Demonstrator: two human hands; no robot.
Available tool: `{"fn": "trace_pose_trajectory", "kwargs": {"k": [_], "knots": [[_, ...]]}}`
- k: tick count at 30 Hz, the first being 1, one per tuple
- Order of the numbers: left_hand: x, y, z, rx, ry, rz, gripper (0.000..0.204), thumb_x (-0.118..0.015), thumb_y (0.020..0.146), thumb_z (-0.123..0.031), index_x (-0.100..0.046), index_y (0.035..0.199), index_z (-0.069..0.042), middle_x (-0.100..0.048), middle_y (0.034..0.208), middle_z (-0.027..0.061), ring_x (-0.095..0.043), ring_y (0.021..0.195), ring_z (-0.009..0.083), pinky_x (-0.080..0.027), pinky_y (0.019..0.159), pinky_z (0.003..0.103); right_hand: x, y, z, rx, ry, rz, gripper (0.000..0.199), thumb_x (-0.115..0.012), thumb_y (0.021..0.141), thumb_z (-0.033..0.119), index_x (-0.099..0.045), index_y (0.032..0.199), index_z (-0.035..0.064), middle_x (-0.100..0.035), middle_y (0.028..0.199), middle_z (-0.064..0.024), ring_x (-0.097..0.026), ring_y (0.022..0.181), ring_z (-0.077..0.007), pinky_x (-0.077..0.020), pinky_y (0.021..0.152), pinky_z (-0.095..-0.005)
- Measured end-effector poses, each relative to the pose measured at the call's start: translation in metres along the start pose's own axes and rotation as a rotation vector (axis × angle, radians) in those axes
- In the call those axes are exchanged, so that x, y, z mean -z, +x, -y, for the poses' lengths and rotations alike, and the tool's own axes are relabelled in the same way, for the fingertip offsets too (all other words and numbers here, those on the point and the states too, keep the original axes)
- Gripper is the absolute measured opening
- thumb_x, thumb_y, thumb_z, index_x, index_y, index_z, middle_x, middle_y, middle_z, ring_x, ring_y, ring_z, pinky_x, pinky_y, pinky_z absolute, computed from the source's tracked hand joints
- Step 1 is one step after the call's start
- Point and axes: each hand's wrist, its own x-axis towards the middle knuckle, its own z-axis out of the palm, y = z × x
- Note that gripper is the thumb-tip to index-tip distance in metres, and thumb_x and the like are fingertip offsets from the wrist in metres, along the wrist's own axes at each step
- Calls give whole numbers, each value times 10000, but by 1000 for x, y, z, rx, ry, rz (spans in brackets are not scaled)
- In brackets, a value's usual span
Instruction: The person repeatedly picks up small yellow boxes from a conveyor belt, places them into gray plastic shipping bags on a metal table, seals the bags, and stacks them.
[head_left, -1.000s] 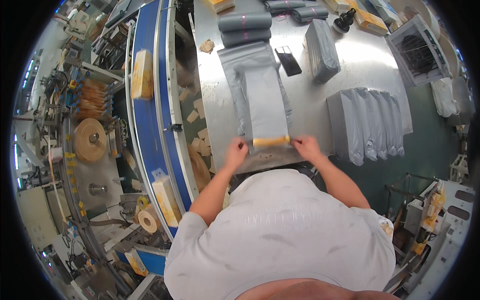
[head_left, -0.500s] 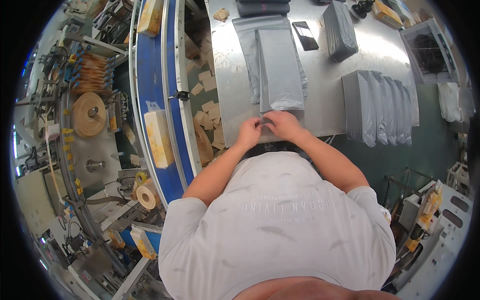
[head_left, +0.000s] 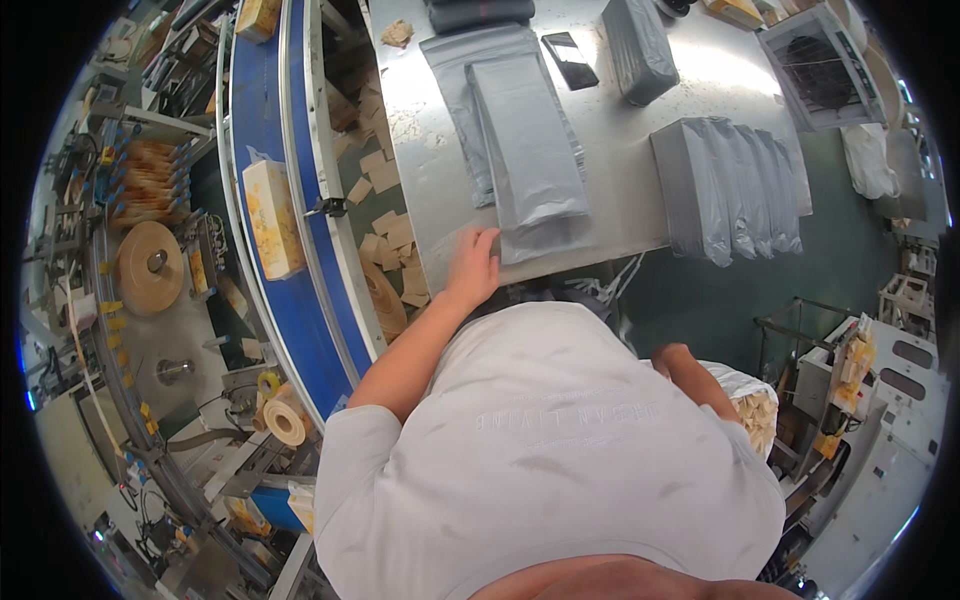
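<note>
The long gray bag [head_left: 535, 150] lay on the desk [head_left: 622, 165], pointing away, a bit left. I couldn't tell if the left grip [head_left: 474, 265], by its near corner, or right grip [head_left: 682, 364], fingers hidden, was closed.

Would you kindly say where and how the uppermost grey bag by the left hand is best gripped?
Probably pinch the uppermost grey bag at its near end, coming from the front side of the table: it lies roughly end-on to that side, and this end reaches past the grey bags underneath.
</note>
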Motion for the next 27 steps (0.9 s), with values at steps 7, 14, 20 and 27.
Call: {"fn": "trace_pose_trajectory", "kwargs": {"k": [7, 14, 20, 27], "knots": [[29, 63, -4, -856, 560, 206, 315, -674, 860, -90, -704, 1170, -48, -497, 1568, 151, -425, 1507, 338, -425, 1193, 456, 204, 17, 115, 364, -175, -1161, 586, -678, 791, -15, -610, 1366, 76, -623, 1392, -114, -549, 1355, -330, -467, 1134, -448], [42, 80, -2, -941, 628, 312, 171, -673, 838, -129, -709, 974, -31, -589, 1492, 125, -483, 1478, 298, -443, 1185, 437, 289, 84, 116, 1024, -568, -958, 268, -683, 838, 55, -735, 1100, 70, -701, 1256, -55, -605, 1285, -293, -474, 1136, -427], [21, 85, -7, -20, -15, 73, 142, -686, 960, -142, -652, 857, -51, -686, 1022, 89, -628, 959, 259, -519, 825, 394, 273, 127, 111, 543, 995, -822, 123, -688, 962, 134, -717, 959, 14, -700, 826, -81, -649, 787, -233, -528, 758, -379], [-32, 118, 2, 771, -478, -227, 233, -702, 1010, -190, -601, 896, -14, -633, 901, 50, -539, 808, 180, -465, 733, 376, 294, 162, 156, -66, 1264, -885, 314, -724, 998, 305, -703, 1005, -8, -712, 837, -89, -614, 739, -210, -516, 733, -386]]}}
